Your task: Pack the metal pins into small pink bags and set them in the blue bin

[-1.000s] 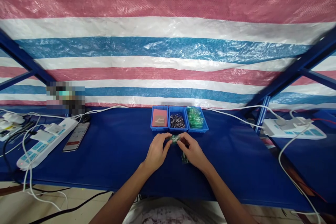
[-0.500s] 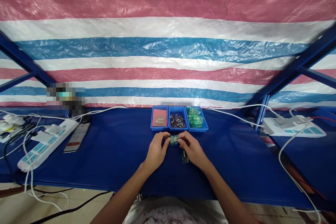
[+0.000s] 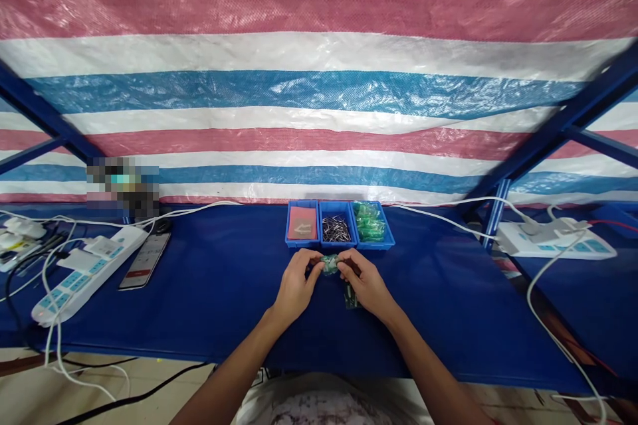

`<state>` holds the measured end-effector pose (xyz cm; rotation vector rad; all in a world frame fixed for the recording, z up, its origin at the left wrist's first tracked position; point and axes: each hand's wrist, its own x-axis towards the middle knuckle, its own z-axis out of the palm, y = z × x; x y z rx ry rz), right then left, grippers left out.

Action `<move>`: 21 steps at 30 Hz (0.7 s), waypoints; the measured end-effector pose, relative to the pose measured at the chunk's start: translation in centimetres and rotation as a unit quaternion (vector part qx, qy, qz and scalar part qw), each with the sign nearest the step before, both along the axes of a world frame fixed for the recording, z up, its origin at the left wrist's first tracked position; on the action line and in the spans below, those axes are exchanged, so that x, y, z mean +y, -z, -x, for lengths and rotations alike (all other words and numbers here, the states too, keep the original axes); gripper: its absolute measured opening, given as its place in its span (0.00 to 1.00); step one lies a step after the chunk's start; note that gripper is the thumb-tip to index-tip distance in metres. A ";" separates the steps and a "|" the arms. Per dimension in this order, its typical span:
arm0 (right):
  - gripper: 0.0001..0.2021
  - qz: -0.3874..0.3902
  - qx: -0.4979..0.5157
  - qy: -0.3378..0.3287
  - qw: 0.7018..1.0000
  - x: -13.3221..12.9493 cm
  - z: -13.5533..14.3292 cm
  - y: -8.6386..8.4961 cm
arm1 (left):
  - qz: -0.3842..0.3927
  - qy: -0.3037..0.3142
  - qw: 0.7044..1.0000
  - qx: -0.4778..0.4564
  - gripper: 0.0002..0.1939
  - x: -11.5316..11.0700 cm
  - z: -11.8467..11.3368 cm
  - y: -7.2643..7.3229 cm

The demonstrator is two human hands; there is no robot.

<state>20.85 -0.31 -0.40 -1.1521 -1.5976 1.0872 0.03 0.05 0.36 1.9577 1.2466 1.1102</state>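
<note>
A small clear plastic bag with a green tint (image 3: 329, 265) is stretched between my two hands, just in front of the blue bins. My left hand (image 3: 298, 284) pinches its left end between thumb and fingers. At its right end, my right hand (image 3: 365, 283) grips it the same way. What the bag contains is too small to make out. Another small clear bag (image 3: 351, 296) with something slim in it lies on the blue table, partly hidden under my right hand.
Behind my hands stand three joined blue bins: one with pink paper (image 3: 302, 222), one with metal screws or nails (image 3: 336, 229), one with green plastic bags (image 3: 369, 222). A phone (image 3: 145, 261) and a power strip (image 3: 90, 273) lie left; another power strip (image 3: 555, 240) sits right.
Almost nothing differs. Both hands keep their pinch on the bag, and the view has shifted very slightly.
</note>
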 end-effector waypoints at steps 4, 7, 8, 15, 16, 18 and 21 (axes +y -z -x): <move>0.11 0.003 -0.006 0.002 1.000 0.0 0.0 -0.1 | -0.007 -0.002 1.000 0.004 0.10 -0.1 0.0 -0.2; 0.13 -0.002 -0.009 0.006 1.000 0.0 0.0 -0.2 | -0.004 -0.009 1.000 0.005 0.11 -0.1 0.1 -0.3; 0.14 -0.001 -0.008 0.008 1.000 0.0 0.0 -0.2 | -0.002 -0.011 1.000 0.003 0.11 -0.1 0.1 -0.3; 0.14 0.017 -0.009 0.004 1.000 0.1 0.0 -0.1 | 0.000 -0.016 1.000 -0.023 0.11 -0.1 0.1 -0.3; 0.13 0.017 -0.008 0.003 1.000 0.1 0.0 -0.1 | 0.000 -0.014 1.000 -0.025 0.11 -0.1 0.1 -0.3; 0.12 0.016 -0.002 0.003 1.000 0.1 0.0 0.0 | 0.001 -0.011 1.000 -0.027 0.10 -0.1 0.0 -0.3; 0.12 0.012 0.000 0.007 1.000 0.1 0.0 0.0 | 0.003 -0.007 1.000 -0.024 0.10 -0.1 0.0 -0.3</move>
